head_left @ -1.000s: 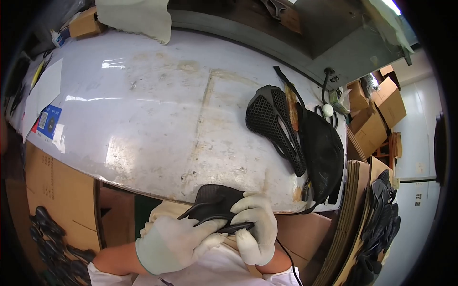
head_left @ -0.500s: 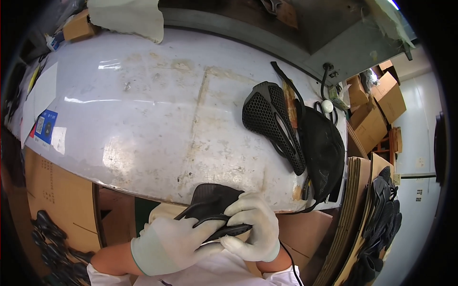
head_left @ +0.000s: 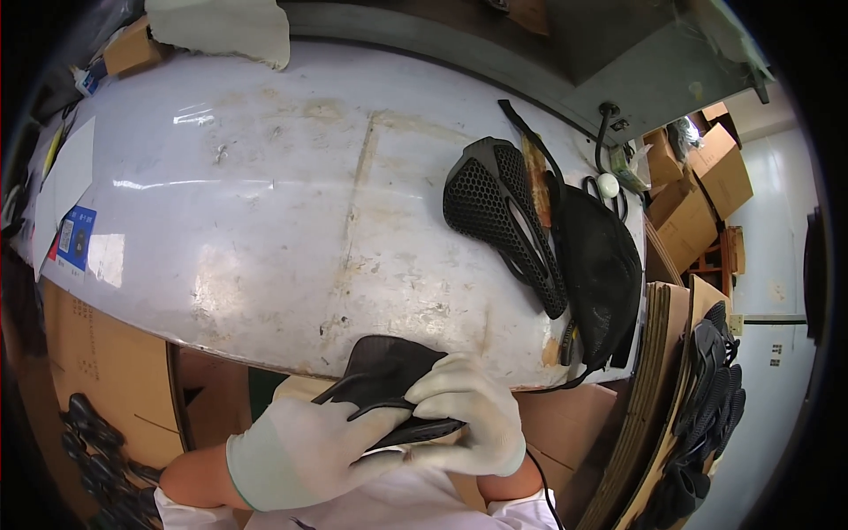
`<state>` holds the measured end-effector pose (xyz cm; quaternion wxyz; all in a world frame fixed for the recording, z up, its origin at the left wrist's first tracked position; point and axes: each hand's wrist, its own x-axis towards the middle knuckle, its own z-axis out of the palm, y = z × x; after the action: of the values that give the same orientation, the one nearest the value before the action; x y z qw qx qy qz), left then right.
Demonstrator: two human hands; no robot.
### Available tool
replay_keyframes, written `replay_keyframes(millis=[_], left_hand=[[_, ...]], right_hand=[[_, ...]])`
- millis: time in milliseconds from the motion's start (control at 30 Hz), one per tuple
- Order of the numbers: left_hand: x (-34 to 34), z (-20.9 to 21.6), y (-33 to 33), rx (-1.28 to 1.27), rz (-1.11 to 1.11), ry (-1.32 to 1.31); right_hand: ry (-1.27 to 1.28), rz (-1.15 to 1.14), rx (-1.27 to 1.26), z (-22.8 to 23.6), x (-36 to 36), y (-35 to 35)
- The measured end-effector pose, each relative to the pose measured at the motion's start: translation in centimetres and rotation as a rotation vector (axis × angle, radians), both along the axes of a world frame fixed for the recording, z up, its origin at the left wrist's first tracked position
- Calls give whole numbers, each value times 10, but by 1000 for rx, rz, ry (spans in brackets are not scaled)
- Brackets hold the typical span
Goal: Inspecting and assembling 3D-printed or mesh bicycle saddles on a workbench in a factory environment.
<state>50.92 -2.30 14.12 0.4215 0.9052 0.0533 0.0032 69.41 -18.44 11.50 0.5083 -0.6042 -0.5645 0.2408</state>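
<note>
A black bicycle saddle [head_left: 386, 364] is held at the table's near edge, close to my body. My left hand [head_left: 305, 450], in a white glove, grips it from the left with its fingers bent over the middle. From the right, my gloved right hand [head_left: 473, 413] closes round the other side, its fingertips pressed against the black surface. The fingers of both hands almost meet there, and the saddle's underside is mostly hidden. Farther off to the right, another black saddle with a honeycomb top [head_left: 481, 199] lies on the white table [head_left: 265, 256].
Beside the honeycomb saddle lies a black fabric bag [head_left: 602, 265] with a strap. A blue card [head_left: 79, 237] and white paper lie at the left edge. Cardboard boxes hold black saddles at lower left [head_left: 88, 442] and right [head_left: 707, 389]. A grey metal cabinet [head_left: 574, 88] borders the back.
The view has shifted slightly. My hands keep their hold on the saddle, and the right thumb has slid in closer beneath it, toward my left hand.
</note>
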Motion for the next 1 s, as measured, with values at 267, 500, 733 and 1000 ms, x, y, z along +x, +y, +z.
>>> replay_keyframes(millis=[267, 500, 733, 1000], left_hand=[[1, 9, -18, 284, -73, 239], [-1, 4, -14, 283, -92, 241], [-1, 9, 21, 158, -77, 141], [-39, -80, 7, -1153, 636, -952]], right_hand=[[81, -23, 42, -8, 5, -6], [163, 58, -44, 1, 12, -2], [-5, -156, 81, -6, -15, 6], [289, -420, 48, -17, -33, -3]])
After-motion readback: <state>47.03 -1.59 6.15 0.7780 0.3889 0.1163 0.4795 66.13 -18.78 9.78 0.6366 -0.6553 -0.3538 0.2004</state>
